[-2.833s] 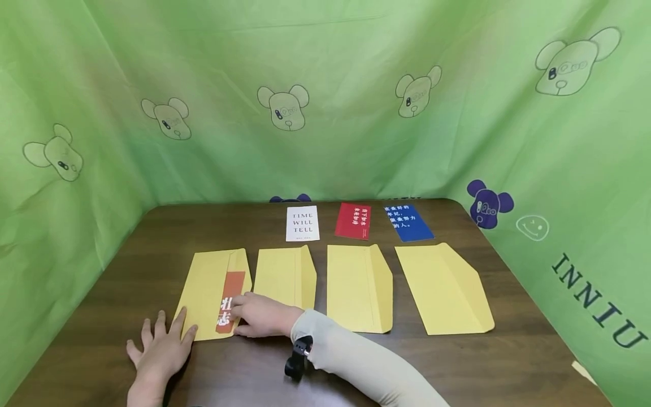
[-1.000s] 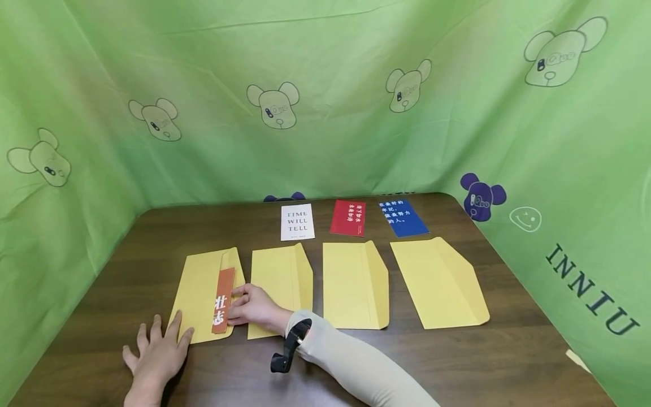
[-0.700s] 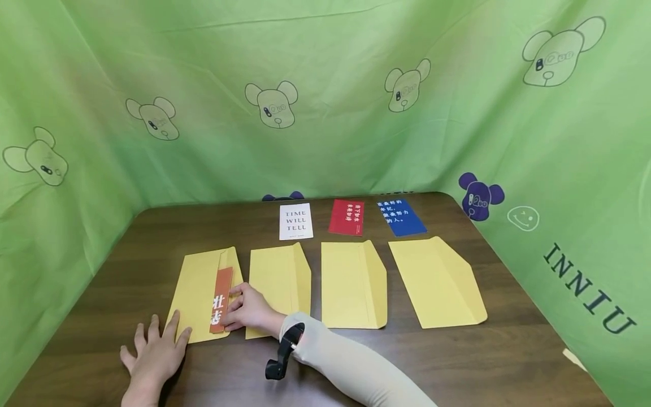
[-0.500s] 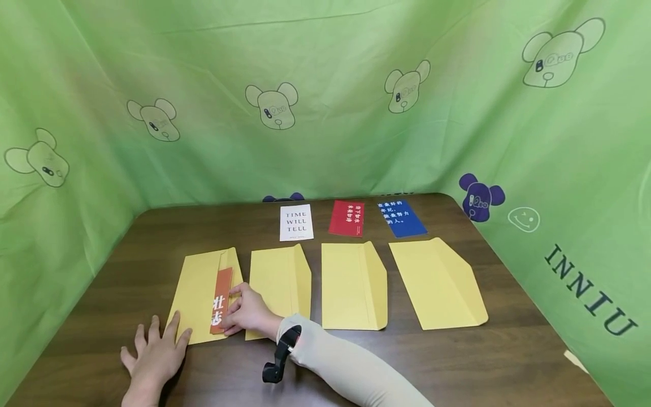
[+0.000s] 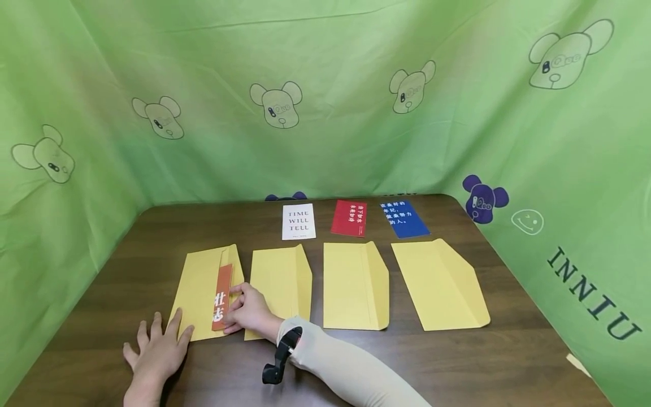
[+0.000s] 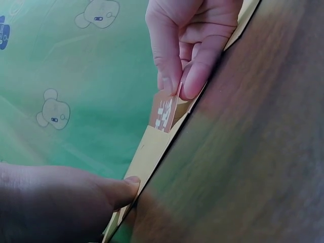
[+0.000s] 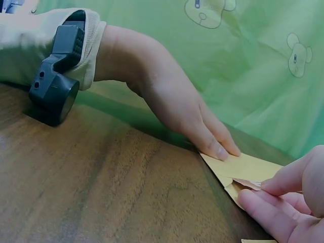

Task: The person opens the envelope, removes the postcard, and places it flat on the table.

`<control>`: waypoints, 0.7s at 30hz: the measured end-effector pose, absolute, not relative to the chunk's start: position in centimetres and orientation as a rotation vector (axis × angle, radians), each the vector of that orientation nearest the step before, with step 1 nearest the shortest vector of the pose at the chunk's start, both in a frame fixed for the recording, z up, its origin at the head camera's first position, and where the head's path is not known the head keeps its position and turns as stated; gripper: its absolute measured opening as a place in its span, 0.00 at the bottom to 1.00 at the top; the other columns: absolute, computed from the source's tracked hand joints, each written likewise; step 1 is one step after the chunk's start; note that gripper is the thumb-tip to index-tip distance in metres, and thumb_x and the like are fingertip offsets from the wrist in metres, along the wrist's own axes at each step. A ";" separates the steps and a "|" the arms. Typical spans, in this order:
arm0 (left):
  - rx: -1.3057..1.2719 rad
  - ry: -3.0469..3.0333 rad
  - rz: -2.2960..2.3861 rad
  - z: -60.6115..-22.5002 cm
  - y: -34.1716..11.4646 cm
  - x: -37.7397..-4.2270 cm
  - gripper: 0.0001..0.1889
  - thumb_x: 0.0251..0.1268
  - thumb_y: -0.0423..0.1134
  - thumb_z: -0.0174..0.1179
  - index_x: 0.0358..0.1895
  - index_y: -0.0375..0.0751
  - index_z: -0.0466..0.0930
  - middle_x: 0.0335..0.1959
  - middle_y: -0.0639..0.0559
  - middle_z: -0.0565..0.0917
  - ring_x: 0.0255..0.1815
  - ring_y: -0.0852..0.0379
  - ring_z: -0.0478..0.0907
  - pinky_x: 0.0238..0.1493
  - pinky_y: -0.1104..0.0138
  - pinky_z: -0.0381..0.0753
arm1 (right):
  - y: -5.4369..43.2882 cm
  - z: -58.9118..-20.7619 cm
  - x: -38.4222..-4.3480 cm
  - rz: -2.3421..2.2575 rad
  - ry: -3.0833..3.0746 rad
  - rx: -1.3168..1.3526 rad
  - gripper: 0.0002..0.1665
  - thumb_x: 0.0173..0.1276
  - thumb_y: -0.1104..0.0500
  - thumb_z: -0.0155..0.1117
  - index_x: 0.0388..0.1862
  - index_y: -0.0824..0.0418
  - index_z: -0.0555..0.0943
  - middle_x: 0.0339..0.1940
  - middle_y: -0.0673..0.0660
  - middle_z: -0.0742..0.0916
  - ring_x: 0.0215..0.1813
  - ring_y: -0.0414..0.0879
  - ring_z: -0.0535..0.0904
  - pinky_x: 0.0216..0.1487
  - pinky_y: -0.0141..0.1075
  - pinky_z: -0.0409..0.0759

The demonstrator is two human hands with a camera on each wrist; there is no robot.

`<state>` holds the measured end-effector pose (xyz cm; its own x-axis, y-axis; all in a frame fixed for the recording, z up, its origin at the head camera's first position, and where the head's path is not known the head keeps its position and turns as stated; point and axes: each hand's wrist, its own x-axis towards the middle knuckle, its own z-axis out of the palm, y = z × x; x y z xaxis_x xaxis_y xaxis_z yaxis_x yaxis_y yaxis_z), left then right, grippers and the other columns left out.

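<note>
An orange card [image 5: 222, 297] with white characters is partly inside the leftmost yellow envelope [image 5: 195, 288], whose flap lies open to the right. My right hand [image 5: 254, 311] pinches the card's exposed edge between thumb and fingers, over the flap. In the left wrist view, the right fingers hold the card [image 6: 163, 112] close to the envelope's mouth. My left hand [image 5: 159, 347] has its fingers spread, with the fingertips pressing the envelope's lower left corner. In the right wrist view, the left hand [image 7: 177, 104] holds that corner down. The card's inner part is hidden in the envelope.
Three more yellow envelopes, the second [image 5: 277, 277], third [image 5: 351, 285] and fourth [image 5: 439, 285], lie in a row to the right, flaps open. Behind them lie a white card [image 5: 299, 222], a red card [image 5: 348, 219] and a blue card [image 5: 407, 220]. Green cloth surrounds the wooden table [image 5: 305, 373].
The orange card has slid left, deeper into the envelope, so a narrower strip shows. My right hand moved left with it; the left hand stays on the corner.
</note>
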<state>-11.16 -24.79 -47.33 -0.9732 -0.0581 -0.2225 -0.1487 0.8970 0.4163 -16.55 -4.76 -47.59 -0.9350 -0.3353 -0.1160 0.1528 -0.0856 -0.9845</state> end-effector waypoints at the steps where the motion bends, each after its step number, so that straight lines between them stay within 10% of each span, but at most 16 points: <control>1: -0.160 2.856 0.650 -47.3 -24.8 -11.2 0.40 0.77 0.64 0.35 0.79 0.39 0.47 0.74 0.20 0.37 0.72 0.20 0.27 0.59 0.24 0.25 | -4.8 -47.6 -16.5 -2.095 1.863 -0.194 0.33 0.53 0.84 0.63 0.59 0.70 0.71 0.26 0.56 0.80 0.23 0.51 0.84 0.26 0.43 0.86; 21: -0.156 2.858 0.658 -47.4 -25.0 -11.2 0.40 0.77 0.65 0.37 0.79 0.40 0.46 0.74 0.21 0.38 0.72 0.20 0.27 0.59 0.25 0.25 | -3.8 -47.1 -16.7 -2.182 1.799 -0.121 0.36 0.51 0.85 0.61 0.62 0.71 0.75 0.21 0.55 0.81 0.20 0.44 0.81 0.27 0.43 0.86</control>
<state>-11.23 -24.97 -47.36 -0.9735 -0.0564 -0.2216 -0.1476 0.8951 0.4207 -16.71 -3.82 -47.08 -0.9485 -0.2889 -0.1302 0.1829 -0.1639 -0.9694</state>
